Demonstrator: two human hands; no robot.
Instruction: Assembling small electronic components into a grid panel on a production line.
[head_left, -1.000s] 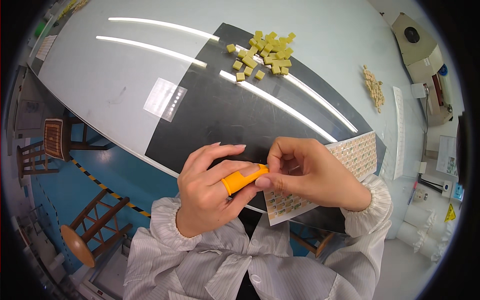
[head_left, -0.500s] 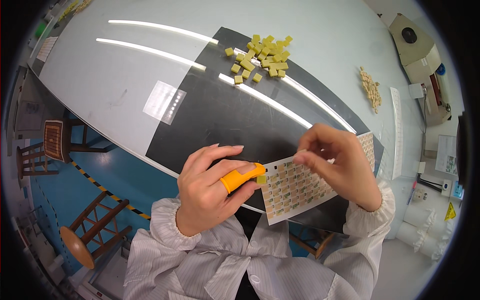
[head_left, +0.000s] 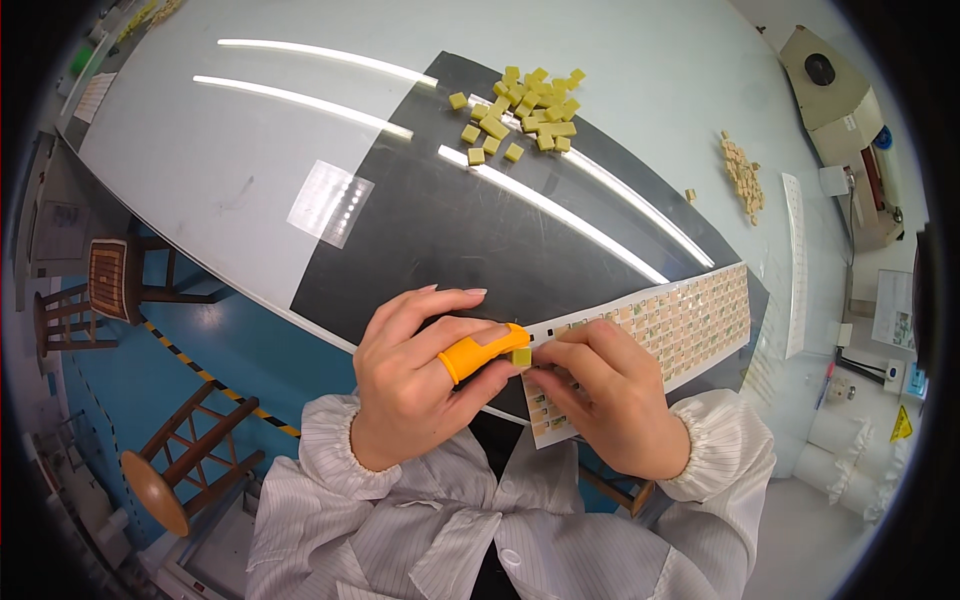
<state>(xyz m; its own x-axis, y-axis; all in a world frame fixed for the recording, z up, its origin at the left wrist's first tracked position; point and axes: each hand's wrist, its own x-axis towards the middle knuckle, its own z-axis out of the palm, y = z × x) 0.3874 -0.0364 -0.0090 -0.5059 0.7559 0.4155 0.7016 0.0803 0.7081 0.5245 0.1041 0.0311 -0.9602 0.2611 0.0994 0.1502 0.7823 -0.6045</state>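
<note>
My left hand (head_left: 415,375) pinches a small yellow-green cube (head_left: 522,357) between thumb and index finger. An orange finger guard (head_left: 480,352) covers that index finger. My right hand (head_left: 605,390) has closed in from the right, its thumb and fingertips pressed together beside the cube. What those fingertips hold, if anything, is too small to make out. Beneath the right hand lies a white sheet of small printed stickers (head_left: 690,318), its near-left part partly covered by the hand.
Loose yellow-green cubes (head_left: 492,128) are heaped at the far end of the black mat (head_left: 400,230). Tan cubes (head_left: 741,175) form a pile to the right, with a single tan cube (head_left: 690,195) beside it. A clear plastic sheet (head_left: 330,203) lies at left; a wooden stool (head_left: 155,480) stands below.
My right hand has moved left and down from above the sticker sheet to the cube. My left hand stays put with the cube. A single tan cube now shows near the tan pile.
</note>
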